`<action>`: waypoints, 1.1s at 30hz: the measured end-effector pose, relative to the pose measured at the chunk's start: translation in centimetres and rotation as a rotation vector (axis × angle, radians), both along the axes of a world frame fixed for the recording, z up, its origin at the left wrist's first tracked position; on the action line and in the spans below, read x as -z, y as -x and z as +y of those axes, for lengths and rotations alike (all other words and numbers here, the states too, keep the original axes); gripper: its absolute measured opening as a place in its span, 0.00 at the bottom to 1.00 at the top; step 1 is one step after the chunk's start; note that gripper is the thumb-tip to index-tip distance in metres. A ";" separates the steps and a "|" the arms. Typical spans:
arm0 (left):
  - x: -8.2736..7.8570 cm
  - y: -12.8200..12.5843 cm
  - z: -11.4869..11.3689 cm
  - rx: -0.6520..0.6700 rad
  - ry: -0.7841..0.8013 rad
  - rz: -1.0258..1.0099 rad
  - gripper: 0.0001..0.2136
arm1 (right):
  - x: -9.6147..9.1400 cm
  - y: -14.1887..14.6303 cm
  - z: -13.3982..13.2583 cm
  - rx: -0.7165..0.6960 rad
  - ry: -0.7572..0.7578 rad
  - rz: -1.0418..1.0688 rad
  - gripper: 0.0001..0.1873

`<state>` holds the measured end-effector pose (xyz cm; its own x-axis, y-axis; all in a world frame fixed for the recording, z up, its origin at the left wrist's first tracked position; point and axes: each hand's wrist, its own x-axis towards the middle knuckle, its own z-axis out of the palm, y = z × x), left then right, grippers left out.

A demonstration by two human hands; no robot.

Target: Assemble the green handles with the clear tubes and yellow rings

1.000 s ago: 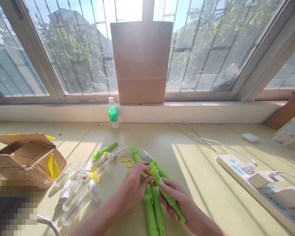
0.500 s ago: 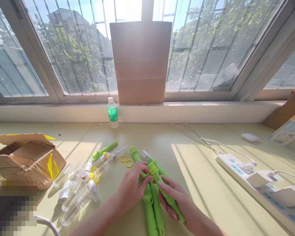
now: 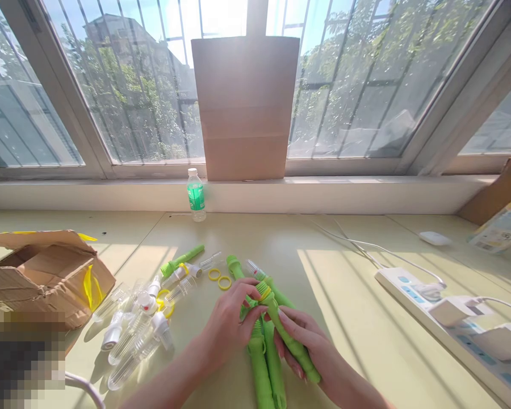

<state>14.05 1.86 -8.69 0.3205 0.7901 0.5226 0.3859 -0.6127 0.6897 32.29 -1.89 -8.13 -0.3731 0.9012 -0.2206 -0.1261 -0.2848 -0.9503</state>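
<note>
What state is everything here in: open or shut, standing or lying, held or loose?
Green tube: held, slanting
Yellow ring: around the tube's ridged end
Left hand: closed on that end
Right hand: gripping the tube's body
Two loose yellow rings: lying flat
Clear tubes: lying in a heap
Bottle: upright, capped
Cardboard box: open
Cardboard panel: standing upright
Power strip: plugs inserted

The print on the green bottle label (image 3: 196,197) and the pack (image 3: 503,226) is too small to read
</note>
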 end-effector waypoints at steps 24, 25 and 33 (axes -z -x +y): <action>0.4 -0.1 0.0 0.012 -0.043 0.055 0.05 | -0.7 0.6 -0.2 -0.020 -0.008 -0.179 0.20; 0.4 -0.1 0.0 0.012 -0.047 0.053 0.05 | -0.7 0.6 -0.1 -0.022 -0.009 -0.175 0.20; 0.3 -0.1 -0.2 0.027 -0.032 0.054 0.08 | 0.0 0.4 -0.1 0.021 0.017 -0.116 0.19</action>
